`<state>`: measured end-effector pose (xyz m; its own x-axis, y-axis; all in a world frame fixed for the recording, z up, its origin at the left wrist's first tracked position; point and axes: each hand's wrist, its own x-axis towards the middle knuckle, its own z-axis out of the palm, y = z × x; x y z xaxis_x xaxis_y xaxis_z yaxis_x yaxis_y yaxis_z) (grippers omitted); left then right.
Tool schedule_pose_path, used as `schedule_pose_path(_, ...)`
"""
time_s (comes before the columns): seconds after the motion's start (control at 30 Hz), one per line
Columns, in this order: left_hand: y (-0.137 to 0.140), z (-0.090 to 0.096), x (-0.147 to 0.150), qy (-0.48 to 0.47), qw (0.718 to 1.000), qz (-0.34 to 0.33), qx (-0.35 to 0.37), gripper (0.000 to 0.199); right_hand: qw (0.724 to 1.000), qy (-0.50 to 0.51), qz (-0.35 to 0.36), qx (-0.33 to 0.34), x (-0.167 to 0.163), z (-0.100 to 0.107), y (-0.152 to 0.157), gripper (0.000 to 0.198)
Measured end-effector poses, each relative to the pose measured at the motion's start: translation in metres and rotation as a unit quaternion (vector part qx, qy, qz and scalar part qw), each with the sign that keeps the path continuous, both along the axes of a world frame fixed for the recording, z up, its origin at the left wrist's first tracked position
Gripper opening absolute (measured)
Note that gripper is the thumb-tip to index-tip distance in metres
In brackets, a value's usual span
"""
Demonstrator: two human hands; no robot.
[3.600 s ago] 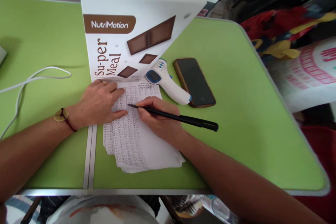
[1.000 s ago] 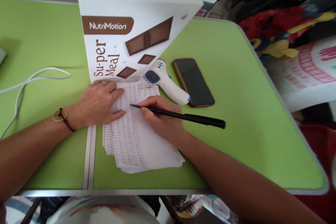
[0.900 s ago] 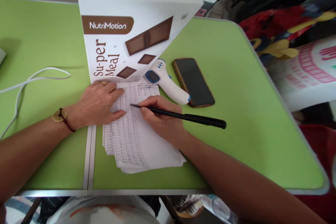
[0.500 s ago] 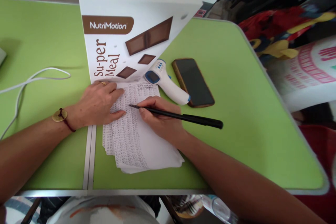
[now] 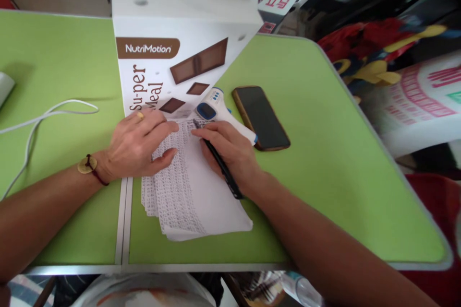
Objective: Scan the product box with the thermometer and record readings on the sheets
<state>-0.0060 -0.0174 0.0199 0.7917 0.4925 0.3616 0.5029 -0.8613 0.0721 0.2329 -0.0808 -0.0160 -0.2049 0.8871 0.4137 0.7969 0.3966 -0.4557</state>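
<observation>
One pen (image 5: 225, 170) in my right hand (image 5: 232, 153)

I grip the pen between thumb and fingers, its tip near the top of the papers (image 5: 216, 211). My left hand (image 5: 139, 146) grasps nothing; it lies loosely over their upper left, fingers slightly bent. On the table (image 5: 324, 168) I count one box (image 5: 173, 67), one thermometer (image 5: 216, 105), one phone (image 5: 261, 117) and one cable (image 5: 54, 110), which the left edge cuts off. The sheets overlap too closely to count. My right hand hides part of the thermometer's handle; I cannot tell whether the tip touches paper.
</observation>
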Motion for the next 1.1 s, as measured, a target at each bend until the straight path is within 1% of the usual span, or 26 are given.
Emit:
schedule_pose_path(0.07, -0.001, 0.003, -0.003, -0.053, 0.997, 0.046, 0.034, 0.033, 0.995, -0.082, 0.024, 0.058, 0.008, -0.001, 0.003, 0.030)
schedule_pose_path(0.1, -0.002, 0.005, -0.005, -0.094, 0.991, 0.078, 0.062, 0.032, 0.988, -0.122, 0.038, 0.086, 0.009, -0.002, 0.004, 0.032)
schedule_pose_path(0.17, 0.000, 0.005, -0.006, -0.191, 0.965, 0.131, 0.124, 0.033, 0.976, -0.178, 0.058, 0.109, 0.010, -0.003, 0.005, 0.034)
schedule_pose_path(0.2, 0.001, 0.004, -0.006, -0.235, 0.949, 0.151, 0.144, 0.038, 0.973, -0.194, 0.063, 0.112, 0.010, -0.004, 0.005, 0.033)
schedule_pose_path(0.23, 0.003, 0.003, -0.006, -0.269, 0.938, 0.164, 0.148, 0.046, 0.971, -0.201, 0.066, 0.112, 0.009, -0.005, 0.006, 0.033)
schedule_pose_path(0.27, 0.005, 0.002, -0.006, -0.288, 0.932, 0.174, 0.136, 0.054, 0.971, -0.201, 0.065, 0.112, 0.008, -0.006, 0.006, 0.033)
schedule_pose_path(0.3, 0.006, 0.000, -0.005, -0.295, 0.930, 0.186, 0.116, 0.059, 0.972, -0.196, 0.062, 0.111, 0.007, -0.007, 0.007, 0.033)
schedule_pose_path(0.4, 0.009, -0.004, -0.005, -0.284, 0.931, 0.222, 0.064, 0.063, 0.977, -0.165, 0.063, 0.116, 0.005, -0.010, 0.008, 0.033)
schedule_pose_path(0.57, 0.008, -0.005, -0.005, -0.218, 0.941, 0.255, 0.037, 0.074, 0.979, -0.129, 0.066, 0.146, 0.000, -0.012, 0.007, 0.033)
schedule_pose_path(0.63, 0.009, -0.006, -0.005, -0.216, 0.943, 0.251, 0.013, 0.075, 0.980, -0.112, 0.064, 0.154, -0.003, -0.013, 0.006, 0.033)
schedule_pose_path(0.7, 0.013, -0.009, -0.004, -0.250, 0.942, 0.222, -0.002, 0.076, 0.983, -0.086, 0.067, 0.149, -0.005, -0.012, 0.005, 0.033)
schedule_pose_path(0.77, 0.019, -0.015, -0.003, -0.309, 0.937, 0.164, 0.017, 0.079, 0.987, -0.048, 0.078, 0.134, -0.008, -0.008, 0.002, 0.034)
schedule_pose_path(0.83, 0.025, -0.021, -0.003, -0.356, 0.927, 0.099, 0.059, 0.085, 0.989, 0.009, 0.093, 0.113, -0.012, -0.002, -0.002, 0.032)
schedule_pose_path(0.9, 0.029, -0.024, -0.002, -0.377, 0.921, 0.077, 0.068, 0.086, 0.987, 0.092, 0.104, 0.077, -0.019, 0.004, -0.007, 0.028)
schedule_pose_path(0.97, 0.029, -0.024, -0.001, -0.386, 0.916, 0.086, 0.061, 0.082, 0.978, 0.182, 0.102, 0.026, -0.026, 0.007, -0.012, 0.021)
schedule_pose_path(1.03, 0.027, -0.021, 0.000, -0.397, 0.910, 0.089, 0.072, 0.077, 0.965, 0.248, 0.084, -0.033, -0.034, 0.007, -0.015, 0.009)
schedule_pose_path(1.1, 0.025, -0.018, 0.003, -0.418, 0.900, 0.073, 0.104, 0.072, 0.951, 0.293, 0.043, -0.085, -0.039, 0.004, -0.016, 0.009)
